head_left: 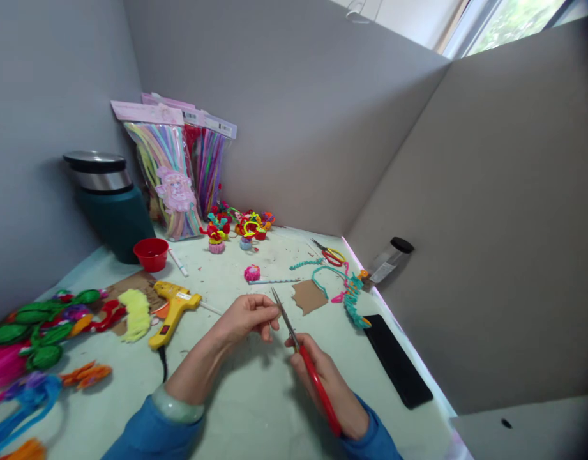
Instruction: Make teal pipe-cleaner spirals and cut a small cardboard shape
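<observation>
My right hand [317,374] grips a pair of scissors [307,358] with long red handles, their slim metal blades pointing up and away toward my left fingertips. The blades look closed or nearly so. Beside the blade tips, my left hand [258,316] has its thumb and fingers pinched together. Whatever is between them is too small to make out. Just beyond the hands lie a jagged-edged piece of brown cardboard [309,297], a striped stick [274,281] and a small pink fuzzy coil [251,273].
On the left are a yellow glue gun [173,313], a red cup [150,254], a teal tumbler [112,211] and colourful pipe-cleaner pieces [45,326]. Bagged pipe cleaners [166,172] lean at the back. A black phone [399,361], a teal pipe-cleaner figure [354,300] and smaller scissors [332,255] lie right.
</observation>
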{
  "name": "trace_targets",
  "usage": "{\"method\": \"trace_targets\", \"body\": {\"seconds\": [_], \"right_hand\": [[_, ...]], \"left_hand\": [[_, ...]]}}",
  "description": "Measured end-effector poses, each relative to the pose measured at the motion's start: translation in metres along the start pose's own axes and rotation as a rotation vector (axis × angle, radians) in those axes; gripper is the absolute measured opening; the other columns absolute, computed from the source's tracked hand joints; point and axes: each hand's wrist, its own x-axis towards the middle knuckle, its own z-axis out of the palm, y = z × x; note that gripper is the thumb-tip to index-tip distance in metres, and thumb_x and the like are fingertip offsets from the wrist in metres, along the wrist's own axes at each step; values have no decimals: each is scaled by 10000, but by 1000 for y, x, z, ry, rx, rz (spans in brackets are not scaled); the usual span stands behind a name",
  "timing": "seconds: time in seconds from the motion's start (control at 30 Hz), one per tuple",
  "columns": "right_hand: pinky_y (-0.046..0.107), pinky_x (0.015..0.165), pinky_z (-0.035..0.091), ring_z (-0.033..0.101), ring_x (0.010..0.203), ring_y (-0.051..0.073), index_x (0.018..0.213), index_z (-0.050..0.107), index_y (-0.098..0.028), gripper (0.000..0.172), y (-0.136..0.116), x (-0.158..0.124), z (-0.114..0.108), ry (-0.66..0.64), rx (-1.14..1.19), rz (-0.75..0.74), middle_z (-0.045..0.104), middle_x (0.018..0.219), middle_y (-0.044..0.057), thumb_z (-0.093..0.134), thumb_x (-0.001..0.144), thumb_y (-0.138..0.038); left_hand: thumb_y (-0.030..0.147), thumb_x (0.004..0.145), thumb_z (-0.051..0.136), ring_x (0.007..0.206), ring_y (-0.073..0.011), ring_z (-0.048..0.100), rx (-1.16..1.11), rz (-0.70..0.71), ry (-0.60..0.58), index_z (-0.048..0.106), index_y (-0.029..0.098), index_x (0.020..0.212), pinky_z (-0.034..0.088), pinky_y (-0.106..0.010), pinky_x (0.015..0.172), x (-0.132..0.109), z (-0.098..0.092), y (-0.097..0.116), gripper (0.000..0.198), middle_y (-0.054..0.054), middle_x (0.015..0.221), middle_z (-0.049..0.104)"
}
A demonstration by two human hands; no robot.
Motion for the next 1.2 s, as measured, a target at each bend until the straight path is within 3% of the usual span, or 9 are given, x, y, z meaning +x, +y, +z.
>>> {"method": "trace_targets", "body": {"seconds": [0.2,0.43,0.73,1.2], "right_hand": [[188,466,269,300,508,75,978,468,-187,305,1,0,2,12,-25,0,351,609,-68,443,870,-471],[200,486,285,298,518,84,971,481,-194,289,3,0,1,25,-46,3,342,603,-69,449,867,-461],[202,517,276,292,559,87,1000,443,-193,249,0,-1,-3,-26,-55,-39,347,654,-59,414,900,-419],[199,491,271,306,534,82,977,473,-193,250,0,-1,-5,-6,-104,-10,352,630,-60,435,887,-423]], "left_hand": [[344,672,688,381,-62,516,-7,-19,38,559,125,709,394,-196,458,-2,1,5,256,-13,619,637],[333,691,674,372,-55,491,-84,8,57,556,129,681,445,-226,498,0,-4,1,236,8,587,602],[325,692,657,361,-57,478,27,-1,23,563,125,682,397,-204,442,1,-3,-2,221,8,558,598],[345,704,654,350,-35,406,-27,8,62,572,119,673,453,-224,466,-1,1,3,242,33,535,520]]}}
